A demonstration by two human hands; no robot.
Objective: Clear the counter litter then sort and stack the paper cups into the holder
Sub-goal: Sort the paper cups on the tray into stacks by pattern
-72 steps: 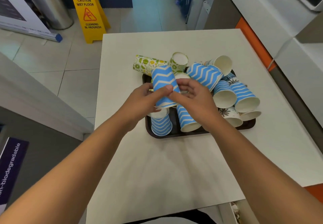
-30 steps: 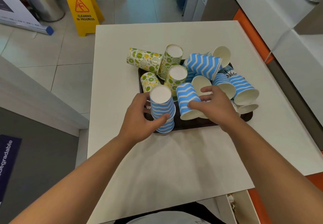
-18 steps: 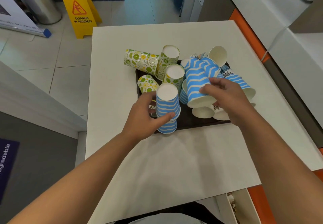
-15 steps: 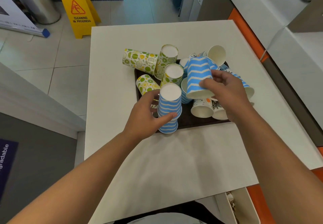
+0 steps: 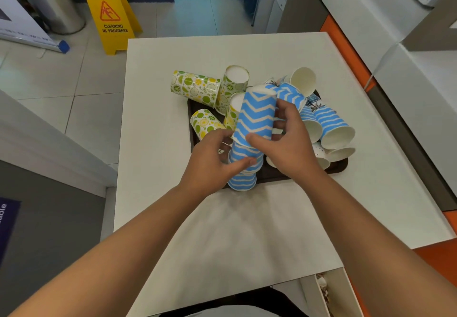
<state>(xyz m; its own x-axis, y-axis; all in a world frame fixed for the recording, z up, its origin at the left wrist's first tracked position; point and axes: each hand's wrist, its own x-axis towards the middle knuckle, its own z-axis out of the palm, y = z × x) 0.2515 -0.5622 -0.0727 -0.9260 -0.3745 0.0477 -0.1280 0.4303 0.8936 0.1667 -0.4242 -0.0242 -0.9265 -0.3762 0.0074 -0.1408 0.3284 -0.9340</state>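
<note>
A dark tray (image 5: pixel 340 164) on the white counter (image 5: pixel 247 230) holds a jumble of paper cups. My left hand (image 5: pixel 210 163) grips an upside-down stack of blue wavy cups (image 5: pixel 243 168) at the tray's front edge. My right hand (image 5: pixel 286 141) holds a blue zigzag cup (image 5: pixel 257 116), upside down, its mouth sitting over the top of that stack. Green citrus-print cups (image 5: pixel 195 87) lie and stand at the back left. More blue striped cups (image 5: pixel 333 126) and white cups (image 5: pixel 303 80) lie tipped on the right.
A yellow wet-floor sign (image 5: pixel 107 9) stands on the tiled floor beyond the counter's far left corner. A white and orange cabinet (image 5: pixel 371 27) runs along the right. A low white wall (image 5: pixel 49 141) borders the left.
My right hand lifted a blue zigzag cup from the pile and carried it left onto the stack that my left hand holds.
</note>
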